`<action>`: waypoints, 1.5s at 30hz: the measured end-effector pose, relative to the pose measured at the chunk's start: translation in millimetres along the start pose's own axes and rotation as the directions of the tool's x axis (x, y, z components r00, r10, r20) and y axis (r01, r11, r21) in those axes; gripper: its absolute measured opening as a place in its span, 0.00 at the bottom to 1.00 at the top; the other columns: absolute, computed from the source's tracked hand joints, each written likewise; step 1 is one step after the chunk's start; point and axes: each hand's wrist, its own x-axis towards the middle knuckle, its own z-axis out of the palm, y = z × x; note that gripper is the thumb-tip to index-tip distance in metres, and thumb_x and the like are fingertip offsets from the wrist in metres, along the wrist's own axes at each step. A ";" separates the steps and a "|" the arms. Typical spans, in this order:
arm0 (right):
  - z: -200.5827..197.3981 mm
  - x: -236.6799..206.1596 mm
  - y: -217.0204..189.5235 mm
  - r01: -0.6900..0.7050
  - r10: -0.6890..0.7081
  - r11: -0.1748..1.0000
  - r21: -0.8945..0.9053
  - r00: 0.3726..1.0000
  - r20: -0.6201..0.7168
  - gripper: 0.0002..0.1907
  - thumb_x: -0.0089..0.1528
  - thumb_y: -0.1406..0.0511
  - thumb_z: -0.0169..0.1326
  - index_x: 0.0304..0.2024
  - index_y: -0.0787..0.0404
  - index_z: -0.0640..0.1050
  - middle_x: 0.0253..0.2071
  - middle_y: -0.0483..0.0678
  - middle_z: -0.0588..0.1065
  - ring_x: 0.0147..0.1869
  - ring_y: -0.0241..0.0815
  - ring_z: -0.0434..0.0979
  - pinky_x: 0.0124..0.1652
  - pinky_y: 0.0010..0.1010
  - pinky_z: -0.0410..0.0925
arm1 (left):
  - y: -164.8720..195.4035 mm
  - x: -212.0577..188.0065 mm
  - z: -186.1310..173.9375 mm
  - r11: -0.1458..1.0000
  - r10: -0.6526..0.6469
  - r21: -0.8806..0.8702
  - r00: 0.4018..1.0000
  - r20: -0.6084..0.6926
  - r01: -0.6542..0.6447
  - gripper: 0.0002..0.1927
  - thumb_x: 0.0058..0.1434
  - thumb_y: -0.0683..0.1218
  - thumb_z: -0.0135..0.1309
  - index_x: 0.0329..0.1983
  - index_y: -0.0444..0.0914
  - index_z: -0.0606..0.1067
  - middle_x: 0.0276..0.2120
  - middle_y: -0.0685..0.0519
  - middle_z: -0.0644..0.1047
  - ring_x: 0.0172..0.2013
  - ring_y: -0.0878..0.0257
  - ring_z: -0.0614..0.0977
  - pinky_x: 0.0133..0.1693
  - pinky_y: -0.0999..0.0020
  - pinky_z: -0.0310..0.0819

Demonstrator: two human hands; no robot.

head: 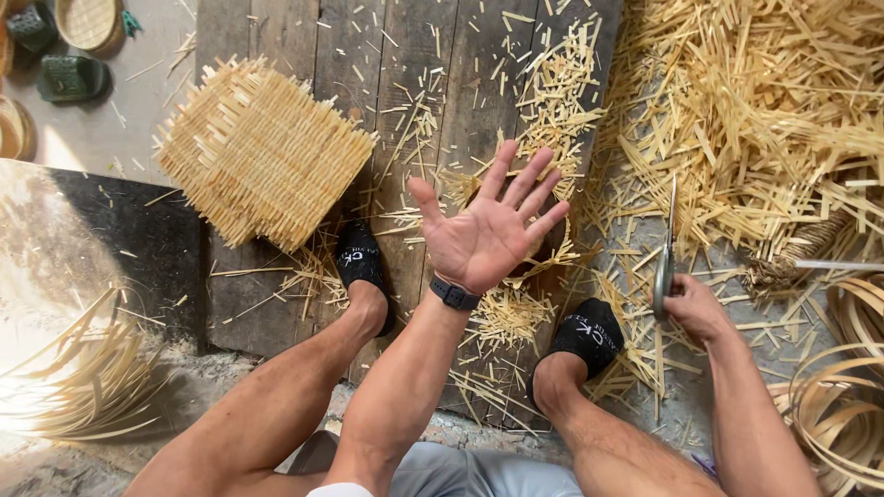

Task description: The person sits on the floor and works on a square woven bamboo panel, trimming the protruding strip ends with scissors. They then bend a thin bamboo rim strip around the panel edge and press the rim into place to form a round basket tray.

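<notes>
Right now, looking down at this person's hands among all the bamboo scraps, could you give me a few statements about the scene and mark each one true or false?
1. The left hand is open, palm up, and holds nothing. True.
2. The right hand is empty. False: its fingers are closed on the handle of a pair of shears, blades pointing away from the person.
3. A stack of woven mats lies on the wooden boards, apart from both hands. True.
4. The person is barefoot. False: both feet wear black slippers.
5. A dark wristband sits on the left wrist. True.
6. The big heap of bamboo strips lies beside the left hand. False: it lies on the right-hand side, beyond the shears.
</notes>
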 end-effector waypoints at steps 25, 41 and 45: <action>88.9 -182.1 -179.5 0.738 -0.684 0.642 0.209 0.674 -0.279 0.20 0.56 0.71 0.68 0.42 0.62 0.70 0.38 0.47 0.79 0.40 0.33 0.77 0.40 0.25 0.72 | -66.6 -18.4 -36.1 0.871 0.033 0.491 0.999 0.001 -0.029 0.66 0.50 0.88 0.33 0.83 0.50 0.37 0.82 0.47 0.43 0.81 0.57 0.42 0.79 0.54 0.28; 90.7 -182.9 -164.4 0.686 -0.641 0.669 0.288 0.728 -0.244 0.18 0.55 0.72 0.68 0.40 0.63 0.71 0.36 0.48 0.79 0.40 0.33 0.79 0.40 0.25 0.74 | -74.9 -34.8 -35.8 0.923 -0.040 0.380 0.998 -0.038 0.052 0.66 0.49 0.88 0.28 0.84 0.50 0.38 0.82 0.47 0.41 0.80 0.54 0.44 0.79 0.53 0.30; 86.7 -186.9 -164.8 0.622 -0.579 0.757 0.201 0.780 -0.236 0.14 0.56 0.72 0.66 0.38 0.62 0.72 0.35 0.47 0.81 0.36 0.32 0.79 0.37 0.25 0.73 | -78.9 -36.2 -39.8 0.958 -0.033 0.285 0.999 -0.043 0.044 0.65 0.49 0.88 0.28 0.83 0.49 0.40 0.82 0.47 0.42 0.80 0.56 0.45 0.78 0.52 0.33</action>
